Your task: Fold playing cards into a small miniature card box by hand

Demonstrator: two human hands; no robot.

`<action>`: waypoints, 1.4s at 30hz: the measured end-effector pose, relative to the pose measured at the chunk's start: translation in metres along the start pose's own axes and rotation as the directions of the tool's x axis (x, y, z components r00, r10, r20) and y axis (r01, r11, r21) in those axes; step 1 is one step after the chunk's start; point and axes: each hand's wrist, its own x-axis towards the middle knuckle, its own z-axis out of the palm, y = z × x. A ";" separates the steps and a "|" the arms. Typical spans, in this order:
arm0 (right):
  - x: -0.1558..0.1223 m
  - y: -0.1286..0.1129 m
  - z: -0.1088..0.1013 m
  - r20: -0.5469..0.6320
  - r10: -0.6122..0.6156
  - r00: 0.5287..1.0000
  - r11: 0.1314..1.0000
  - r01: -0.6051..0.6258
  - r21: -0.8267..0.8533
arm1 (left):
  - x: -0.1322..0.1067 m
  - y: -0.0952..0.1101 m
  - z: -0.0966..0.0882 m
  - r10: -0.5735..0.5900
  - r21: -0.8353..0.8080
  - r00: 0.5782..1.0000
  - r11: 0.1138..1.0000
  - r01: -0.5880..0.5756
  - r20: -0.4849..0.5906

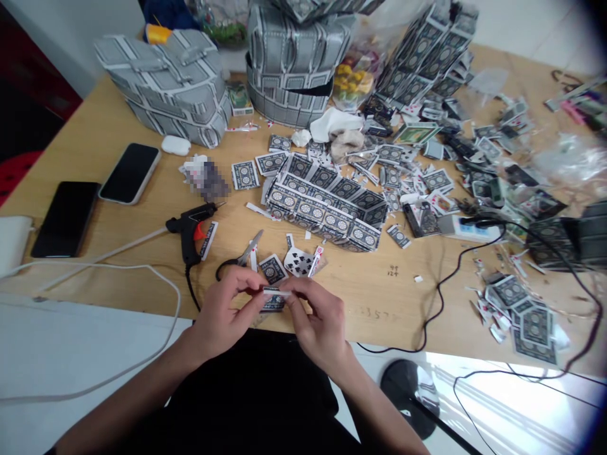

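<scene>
The fingers of the left hand (pixel 222 316) and right hand (pixel 317 325) are closed, pinching a thin white playing-card strip (pixel 277 292) between them; black-handled scissors (pixel 241 258) lie at 12 o'clock, a hot glue gun (pixel 190 230) at 10 o'clock.

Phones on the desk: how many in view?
2: a black phone lying flat at far left, and a phone in a pale case lying just beyond it. Others may be hidden in the clutter.
</scene>
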 end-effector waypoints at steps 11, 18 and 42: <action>-0.002 -0.002 -0.003 0.015 -0.069 0.998 0.997 0.068 0.038 | 0.012 0.017 -0.007 0.190 0.116 0.979 0.973 -0.197 0.073; 0.003 -0.003 -0.004 0.079 0.227 0.971 0.926 -0.241 0.290 | 0.010 0.015 -0.006 0.215 0.139 0.976 0.966 -0.216 0.017; 0.008 -0.003 -0.004 0.103 0.275 0.956 0.943 -0.289 0.167 | 0.003 0.002 -0.004 -0.420 -0.234 0.875 0.850 0.472 0.239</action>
